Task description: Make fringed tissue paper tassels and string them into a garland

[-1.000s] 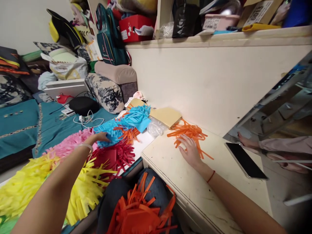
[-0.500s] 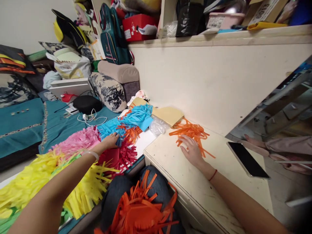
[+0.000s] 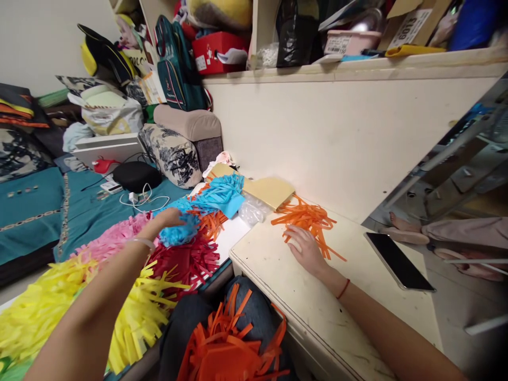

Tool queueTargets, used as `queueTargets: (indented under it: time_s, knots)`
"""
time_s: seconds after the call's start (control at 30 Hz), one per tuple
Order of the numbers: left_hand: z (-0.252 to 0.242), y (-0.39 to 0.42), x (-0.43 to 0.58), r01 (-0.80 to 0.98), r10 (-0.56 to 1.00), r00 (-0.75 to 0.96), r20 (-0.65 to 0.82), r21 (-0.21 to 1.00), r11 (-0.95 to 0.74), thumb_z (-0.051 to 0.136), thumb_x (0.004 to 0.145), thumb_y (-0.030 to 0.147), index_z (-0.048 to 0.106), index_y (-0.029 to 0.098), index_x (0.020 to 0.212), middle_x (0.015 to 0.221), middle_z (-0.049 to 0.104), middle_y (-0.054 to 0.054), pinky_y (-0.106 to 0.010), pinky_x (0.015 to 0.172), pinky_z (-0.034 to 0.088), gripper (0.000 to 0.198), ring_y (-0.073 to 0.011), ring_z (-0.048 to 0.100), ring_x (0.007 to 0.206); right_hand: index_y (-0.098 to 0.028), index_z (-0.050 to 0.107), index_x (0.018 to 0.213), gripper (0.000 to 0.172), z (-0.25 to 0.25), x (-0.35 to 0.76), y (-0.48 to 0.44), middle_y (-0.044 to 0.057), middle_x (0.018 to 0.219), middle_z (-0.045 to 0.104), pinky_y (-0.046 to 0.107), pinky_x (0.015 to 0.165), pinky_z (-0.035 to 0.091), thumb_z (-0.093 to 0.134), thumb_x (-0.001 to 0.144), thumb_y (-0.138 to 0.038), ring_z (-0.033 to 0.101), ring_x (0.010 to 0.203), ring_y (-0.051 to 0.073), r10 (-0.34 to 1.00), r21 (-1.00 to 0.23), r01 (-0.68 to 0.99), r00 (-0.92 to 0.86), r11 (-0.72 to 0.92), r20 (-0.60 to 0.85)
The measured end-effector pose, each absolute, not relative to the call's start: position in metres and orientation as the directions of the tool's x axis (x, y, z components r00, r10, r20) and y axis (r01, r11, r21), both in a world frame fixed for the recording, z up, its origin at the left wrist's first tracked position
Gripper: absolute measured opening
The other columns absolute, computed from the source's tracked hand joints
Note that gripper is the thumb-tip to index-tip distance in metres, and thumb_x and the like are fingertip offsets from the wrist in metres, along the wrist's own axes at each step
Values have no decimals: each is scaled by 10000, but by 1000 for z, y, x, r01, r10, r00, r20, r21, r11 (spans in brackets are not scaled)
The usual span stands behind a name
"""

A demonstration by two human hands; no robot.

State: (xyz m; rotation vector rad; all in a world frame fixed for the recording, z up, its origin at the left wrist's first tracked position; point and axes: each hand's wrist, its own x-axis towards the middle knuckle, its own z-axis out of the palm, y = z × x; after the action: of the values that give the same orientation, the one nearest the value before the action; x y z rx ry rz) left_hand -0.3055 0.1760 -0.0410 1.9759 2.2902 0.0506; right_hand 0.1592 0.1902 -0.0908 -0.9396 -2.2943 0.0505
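Several orange strips [image 3: 307, 214] on tabletop [image 3: 270, 256] | long axes: far-left to near-right

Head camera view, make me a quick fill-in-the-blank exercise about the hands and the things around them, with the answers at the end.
1. The thin red cord bracelet is worn on the person's ____ wrist.
2. The loose thin strips by the right hand are coloured ____.
3. The left hand is at a fringed bundle coloured ____.
4. The flat rectangular device on the cream-coloured tabletop has a ____ screen.

Missing words: right; orange; blue; black.
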Motion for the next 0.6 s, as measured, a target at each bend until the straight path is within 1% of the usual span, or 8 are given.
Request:
queueTargets:
  time_s: [0.07,0.13,0.2,0.27,0.33,0.47,0.53,0.6]
  knots:
    - [-46,190,-263,987,990,-127,55,111,120,488,939,295,577,95,1127,1133,597,-117,-402,863,506,289,-221,591,1028,-160,609,1160,315,-91,158,191,139,1278,583,509,1000,415,462,884,-194,527,1191,280,633,-261,613,-532,746,561]
    - [-62,207,-214,989,988,-62,144,142,41,428,957,273,585,58,1134,1200,564,-143,-346,937,458,319,-243,531,1154,-159,607,1164,318,-91,156,191,138,1274,584,505,999,416,467,879,-184,525,1192,279,628,-258,612,-523,747,577]
    - [-81,224,-173,983,981,-48,188,182,13,530,916,284,590,72,1126,1200,570,-142,-384,934,473,305,-246,549,1127,-169,600,1174,326,-90,156,190,131,1287,577,500,1001,417,471,875,-177,519,1202,273,625,-258,616,-506,744,594]
    - [-94,237,-149,971,971,-88,223,238,33,566,902,313,570,124,1163,1199,579,-110,-434,901,501,322,-230,578,1072,-180,594,1183,333,-89,157,187,121,1294,574,499,1004,418,474,873,-169,515,1209,267,624,-255,623,-493,740,606]
    - [-95,248,-145,947,954,-164,251,312,81,564,906,331,564,148,1166,1168,594,-87,-432,863,521,319,-208,601,1014,-186,589,1185,334,-87,159,183,115,1294,574,499,1007,417,473,873,-160,514,1213,264,620,-247,626,-491,740,612]
    - [-68,256,-179,860,876,-349,332,485,159,526,881,219,607,60,975,935,649,-146,-403,784,513,201,-260,635,887,-188,588,1180,334,-85,159,180,114,1281,580,499,1004,423,470,871,-141,518,1207,260,613,-250,616,-493,747,618]
    - [-43,253,-202,808,798,-444,408,567,160,475,855,185,590,62,938,883,646,-157,-400,771,499,188,-292,632,878,-188,585,1187,338,-84,157,181,117,1269,586,504,1002,425,471,873,-139,522,1198,260,595,-253,597,-489,761,638]
    - [-15,242,-219,755,696,-528,486,644,122,417,866,201,551,84,962,867,631,-127,-378,727,504,203,-262,629,818,-190,584,1190,333,-81,155,182,118,1256,593,506,998,430,476,878,-146,527,1189,258,569,-259,572,-469,778,675]
